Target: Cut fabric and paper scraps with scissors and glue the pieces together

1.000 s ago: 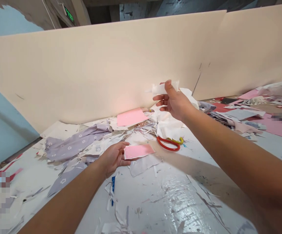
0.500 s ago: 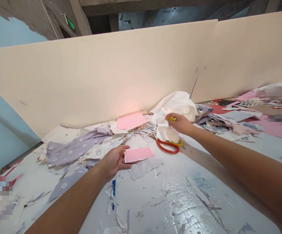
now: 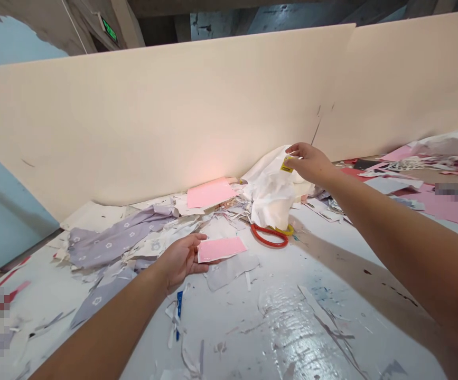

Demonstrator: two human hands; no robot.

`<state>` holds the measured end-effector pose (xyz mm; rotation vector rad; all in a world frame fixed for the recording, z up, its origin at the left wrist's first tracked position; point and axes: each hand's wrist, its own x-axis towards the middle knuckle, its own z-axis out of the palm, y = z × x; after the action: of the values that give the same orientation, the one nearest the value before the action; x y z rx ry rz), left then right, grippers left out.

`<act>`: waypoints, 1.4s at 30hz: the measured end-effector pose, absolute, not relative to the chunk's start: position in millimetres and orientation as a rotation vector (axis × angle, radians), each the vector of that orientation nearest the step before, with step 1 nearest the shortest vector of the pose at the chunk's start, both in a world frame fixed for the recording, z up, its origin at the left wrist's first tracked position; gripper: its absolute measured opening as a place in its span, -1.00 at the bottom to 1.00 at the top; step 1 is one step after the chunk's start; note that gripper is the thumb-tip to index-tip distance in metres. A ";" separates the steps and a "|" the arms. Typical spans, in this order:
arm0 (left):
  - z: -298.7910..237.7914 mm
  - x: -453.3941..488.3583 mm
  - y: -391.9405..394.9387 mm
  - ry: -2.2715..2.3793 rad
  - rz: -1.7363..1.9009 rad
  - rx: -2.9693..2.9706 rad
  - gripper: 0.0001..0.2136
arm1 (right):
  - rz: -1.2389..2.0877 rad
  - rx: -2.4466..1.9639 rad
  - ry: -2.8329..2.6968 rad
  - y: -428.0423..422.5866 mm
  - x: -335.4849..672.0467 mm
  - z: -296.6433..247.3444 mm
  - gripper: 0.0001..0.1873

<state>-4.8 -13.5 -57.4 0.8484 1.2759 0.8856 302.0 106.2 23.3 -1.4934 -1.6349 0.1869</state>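
Observation:
My left hand [image 3: 181, 257] lies palm up on the white table [image 3: 276, 316], its fingers holding the edge of a small pink card [image 3: 221, 248]. My right hand [image 3: 311, 162] is raised over a crumpled white sheet [image 3: 270, 192], pinching a small yellow thing [image 3: 286, 167] between thumb and fingers. A pair of scissors with red and yellow handles [image 3: 270, 236] lies just below the sheet, partly under it. A larger pink sheet [image 3: 207, 192] rests by the wall.
A tall beige board [image 3: 173, 116] walls off the back of the table. Lilac patterned fabric [image 3: 113, 237] and paper scraps spread at the left. Pink and red sheets [image 3: 430, 195] pile up at the right. A blue-and-white strip [image 3: 178, 311] lies near my left forearm.
My right hand let go of a white tube it held up, dropped to the crumpled sheet, and has risen again pinching a small yellow thing. My left hand stayed put with the pink card.

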 end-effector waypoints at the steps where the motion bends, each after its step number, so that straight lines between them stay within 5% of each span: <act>1: -57.3 -4.7 -13.3 1.275 0.885 0.847 -0.61 | 0.141 -1.531 -1.657 111.3 301.3 22.3 -0.66; 23: -58.3 -6.6 -12.1 1.268 0.877 0.843 -0.62 | -0.534 -1.787 -1.990 134.0 279.4 -44.8 -0.56; 31: -56.6 -5.4 -13.4 1.269 0.868 0.855 -0.61 | -0.619 -1.819 -1.963 129.1 275.6 -43.6 -0.67; 42: -56.4 -5.5 -12.5 1.281 0.859 0.860 -0.62 | -0.535 -2.002 -1.800 126.4 280.0 -41.5 -0.58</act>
<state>-5.5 -12.5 -56.4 0.8602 1.2805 0.8591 280.0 126.4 -41.5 -2.0018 -1.8004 -0.5351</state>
